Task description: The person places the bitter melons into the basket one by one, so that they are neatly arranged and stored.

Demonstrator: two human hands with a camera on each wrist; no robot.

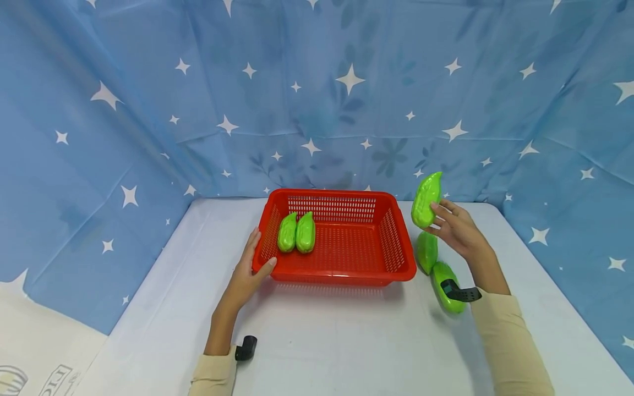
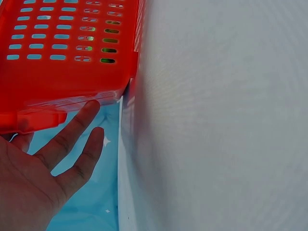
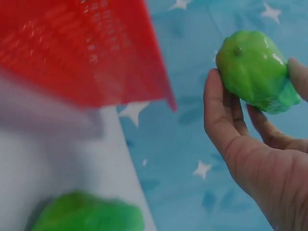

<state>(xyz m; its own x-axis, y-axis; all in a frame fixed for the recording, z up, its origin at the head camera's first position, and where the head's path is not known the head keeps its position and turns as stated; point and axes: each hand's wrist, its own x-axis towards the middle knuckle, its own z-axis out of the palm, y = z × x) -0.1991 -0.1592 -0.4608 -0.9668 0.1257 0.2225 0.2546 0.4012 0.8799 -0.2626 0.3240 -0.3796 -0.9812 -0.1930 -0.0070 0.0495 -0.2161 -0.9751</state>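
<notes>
My right hand holds a glossy, ridged green gourd above the table, beyond the right side of the red plastic basket. In the right wrist view its rounded end with a small nub faces the camera, pinched between thumb and fingers. Two similar green gourds, a left one and a right one, lie side by side in the basket's left part. At the basket's left front corner is my left hand, fingers extended along the rim. In the left wrist view, straight fingers reach toward the basket wall.
Two more green gourds lie on the white table right of the basket: one close to its wall, another nearer, partly behind the right wrist's black camera mount. A blue star-patterned curtain hangs behind the table.
</notes>
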